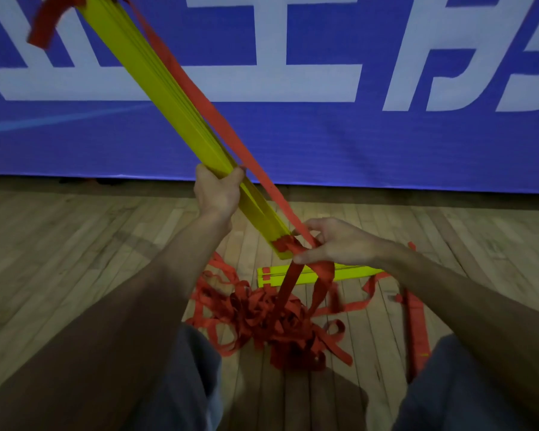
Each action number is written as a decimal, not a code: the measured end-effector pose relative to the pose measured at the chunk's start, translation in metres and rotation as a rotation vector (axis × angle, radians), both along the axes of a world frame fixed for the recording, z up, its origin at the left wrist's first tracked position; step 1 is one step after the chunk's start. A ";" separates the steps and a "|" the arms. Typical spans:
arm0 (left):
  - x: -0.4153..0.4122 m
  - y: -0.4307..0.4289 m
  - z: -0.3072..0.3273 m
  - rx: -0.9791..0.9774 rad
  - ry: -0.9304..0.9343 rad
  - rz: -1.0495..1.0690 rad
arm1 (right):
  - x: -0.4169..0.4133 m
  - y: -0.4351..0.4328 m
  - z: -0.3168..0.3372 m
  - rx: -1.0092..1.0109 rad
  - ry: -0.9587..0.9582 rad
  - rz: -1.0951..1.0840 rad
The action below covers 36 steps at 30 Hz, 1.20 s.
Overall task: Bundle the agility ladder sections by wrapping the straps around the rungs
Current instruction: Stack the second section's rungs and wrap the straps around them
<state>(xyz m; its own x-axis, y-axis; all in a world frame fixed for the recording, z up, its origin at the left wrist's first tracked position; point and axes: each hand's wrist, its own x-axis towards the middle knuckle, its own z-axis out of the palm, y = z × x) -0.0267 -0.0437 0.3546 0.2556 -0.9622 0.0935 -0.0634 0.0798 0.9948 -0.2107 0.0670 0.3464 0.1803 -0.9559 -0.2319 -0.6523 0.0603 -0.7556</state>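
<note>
A blue banner (324,144) with large white characters, cut off by the top and side edges, is seen behind the stack of yellow rungs (156,88), and a floor of pale wooden boards (59,237) is spread beneath it. Two knees in dull grey-blue cloth (467,384) are shown nearest the camera, below the stack, and are cropped by the bottom edge. The stack itself, made of flat, smooth, thin bars pressed face to face, is held slanting up to the left, and its upper end is lost beyond the top edge. A flat woven red strap (218,119) is stretched along its right side; a further red loop at the stack's top left is blurred. Below the stack's lower end a tangled heap of red straps (271,321) lies on the floor, and more yellow rungs (349,273) lie flat just behind that heap, partly hidden by hanging straps. The stack is gripped in its lower half by the left hand (217,194), fingers curled round it. At its lower end the strap is pinched by the right hand (339,241).
</note>
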 end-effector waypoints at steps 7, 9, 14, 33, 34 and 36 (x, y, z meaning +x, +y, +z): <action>0.006 -0.003 0.003 0.007 0.086 -0.032 | -0.007 0.001 -0.006 0.087 -0.239 -0.170; 0.005 -0.003 0.003 0.007 0.103 -0.059 | -0.004 -0.003 -0.013 0.016 -0.147 -0.275; 0.004 -0.003 0.004 0.014 0.106 -0.076 | 0.005 -0.003 -0.024 -0.124 0.140 -0.226; 0.012 -0.006 -0.010 0.110 0.165 -0.240 | -0.046 0.011 0.019 0.071 -0.340 0.004; 0.012 -0.005 -0.009 0.136 0.202 -0.280 | -0.048 0.011 0.018 0.027 -0.264 0.027; 0.011 -0.002 -0.005 0.180 0.260 -0.329 | -0.050 0.009 0.015 -0.059 -0.166 0.042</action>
<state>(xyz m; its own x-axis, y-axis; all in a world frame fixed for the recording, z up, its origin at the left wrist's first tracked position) -0.0153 -0.0455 0.3496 -0.0736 -0.9912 -0.1096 0.1899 -0.1219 0.9742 -0.2603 0.0765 0.3618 0.2516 -0.9578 -0.1391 -0.5192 -0.0122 -0.8545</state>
